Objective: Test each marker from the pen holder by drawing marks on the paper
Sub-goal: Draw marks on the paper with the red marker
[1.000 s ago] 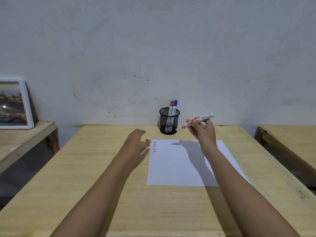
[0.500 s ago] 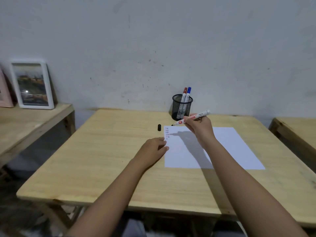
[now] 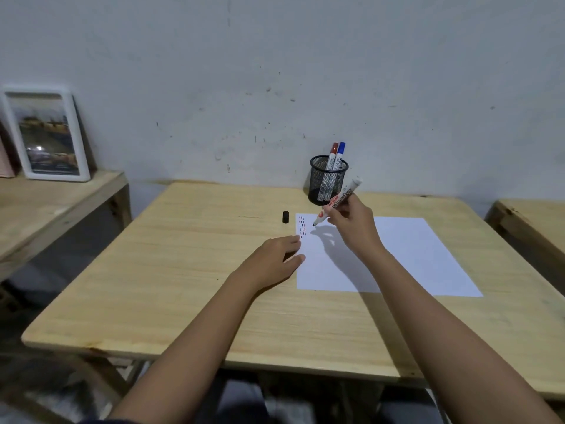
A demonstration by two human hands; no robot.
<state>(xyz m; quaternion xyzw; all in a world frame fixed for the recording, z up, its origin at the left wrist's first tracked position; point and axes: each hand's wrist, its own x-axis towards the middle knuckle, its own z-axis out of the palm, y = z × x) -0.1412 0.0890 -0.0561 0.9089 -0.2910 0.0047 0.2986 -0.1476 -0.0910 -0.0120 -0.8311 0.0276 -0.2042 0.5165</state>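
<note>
A white sheet of paper lies on the wooden table, with rows of short red, blue and black dashes at its far left corner. My right hand grips an uncapped white marker, tip pointing down just right of the dashes and close to the paper. My left hand rests flat at the paper's left edge, fingertips on the sheet. A black cap stands on the table left of the paper. The black mesh pen holder behind holds a red-capped marker and a blue-capped marker.
A white picture frame leans against the wall on a lower wooden bench to the left. Another wooden surface sits at the right. A grey wall stands directly behind the table.
My right hand has tilted the marker and lowered its tip towards the paper beside the dashes. My left hand has pulled back from the cap and settled on the paper's left edge.
</note>
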